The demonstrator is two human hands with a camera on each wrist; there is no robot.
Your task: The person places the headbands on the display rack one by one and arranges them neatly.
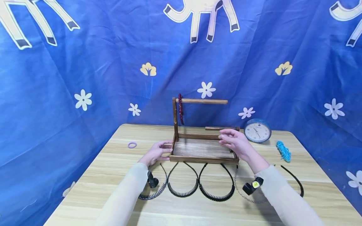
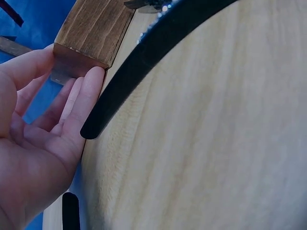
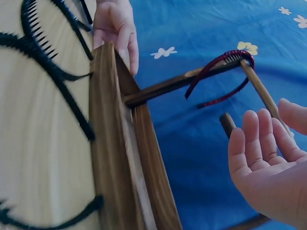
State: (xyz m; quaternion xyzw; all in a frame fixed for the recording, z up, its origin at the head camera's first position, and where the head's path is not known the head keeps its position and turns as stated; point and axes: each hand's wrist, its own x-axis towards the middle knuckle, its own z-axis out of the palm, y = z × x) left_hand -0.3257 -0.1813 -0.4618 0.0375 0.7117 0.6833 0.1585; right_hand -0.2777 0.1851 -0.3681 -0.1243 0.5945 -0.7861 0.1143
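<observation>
A brown wooden stand [image 1: 203, 159] has a tray base, a left post and a long upper bar. From that bar hangs a red toothed headband [image 1: 180, 110]. My left hand [image 1: 155, 153] touches the tray's left end, thumb and fingertips against the end face in the left wrist view. Above the tray's right end is my right hand [image 1: 237, 144], palm inward with fingers loosely extended, holding nothing. A short lower rod [image 1: 216, 128] shows behind it. In front of the stand lie a glittery headband [image 1: 154, 197], a black toothed headband [image 1: 182, 196] and a thicker black headband [image 1: 216, 198].
A thin chain-like headband [image 1: 242, 193] and a smooth black headband [image 1: 298, 185] lie partly under my right arm. Behind are a blue round clock [image 1: 257, 131] and a turquoise cord bundle [image 1: 283, 151]. A purple ring [image 1: 132, 145] lies left. Blue cloth [image 1: 113, 78] hangs behind the table.
</observation>
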